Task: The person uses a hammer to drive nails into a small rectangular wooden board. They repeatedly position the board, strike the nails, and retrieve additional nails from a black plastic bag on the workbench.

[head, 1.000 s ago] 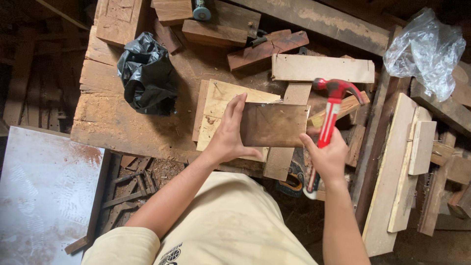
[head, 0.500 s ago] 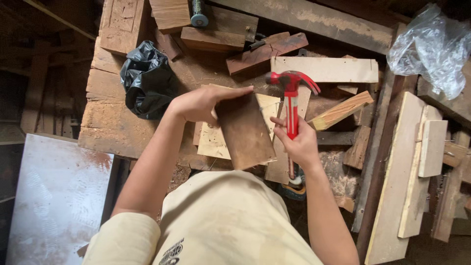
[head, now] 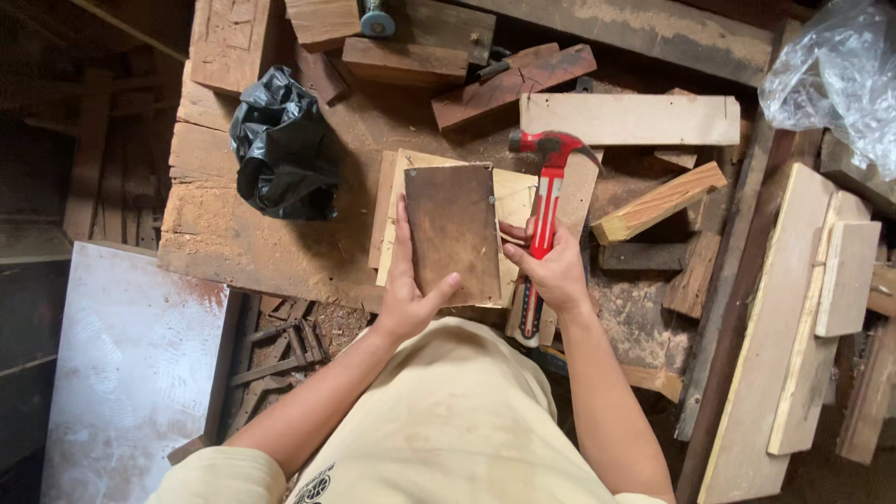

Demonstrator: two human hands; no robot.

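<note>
Dark brown board [head: 453, 233] at frame centre, flat on a paler square panel [head: 509, 201] on the rough wooden tabletop [head: 224, 233], long axis running up and down the frame. Left hand [head: 406, 289] clasped on the board's lower left edge, fingers laid up along that side and thumb hooked over the bottom corner. Right hand [head: 555, 271] just right of the board, wrapped around the handle of a red claw hammer [head: 544, 201], with handle upright in the frame, head at the top and pointing left toward the board's upper right corner. Seemingly a small nail at that right edge, too fine to confirm. Both hands close in, left one touching the board, right one beside it with the hammer head above and apart from the wood. Crumpled black plastic bag [head: 280, 149] left of the panel, well clear of the hands. Clear plastic bag [head: 835, 75] bunched in the upper right corner of the frame. Pale plank [head: 630, 119] lying crosswise above the hammer head; offcut block [head: 658, 201] to its right. Grey sheet [head: 131, 373] at lower left, below the tabletop edge. No labels or signs legible anywhere.
</note>
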